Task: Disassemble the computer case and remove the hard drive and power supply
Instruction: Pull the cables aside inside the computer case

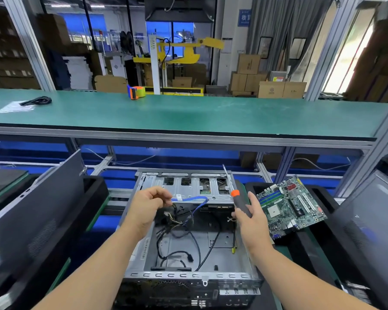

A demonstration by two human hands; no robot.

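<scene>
Low in the middle of the frame an open computer case (188, 238) lies flat on the surface (103, 211), its lid off and its inside bare metal with loose black cables (182, 253) strewn over the floor of it. At the far end of the case sits a metal drive cage (186, 186) with four cut-outs; whether a hard drive is seated under it cannot be told from this angle.

Both forearms reach up from the bottom edge of the frame, bare to the elbow, and converge over the case. The left hand (146, 206) hovers above the left centre of the case, back of the hand toward the camera, fingers curled in; its thumb and fingertips seem to pinch the end of a blue flat cable (193, 199), which runs to the right along the front edge of the drive cage and then loops down into the tangle of wires.

The right hand (249, 218) is over the right wall of the case, palm turned inward. Its fingers wrap the black handle of a screwdriver (238, 200) with an orange collar; the thin shaft points up and away, its tip above the right rear corner of the cage.

Just right of the case a green circuit board (291, 206) lies tilted on a black tray (323, 238). Across the upper middle runs a long green shelf (188, 115) carrying an orange tape dispenser (136, 92) and, at upper left, a coiled black cord (36, 101).
</scene>
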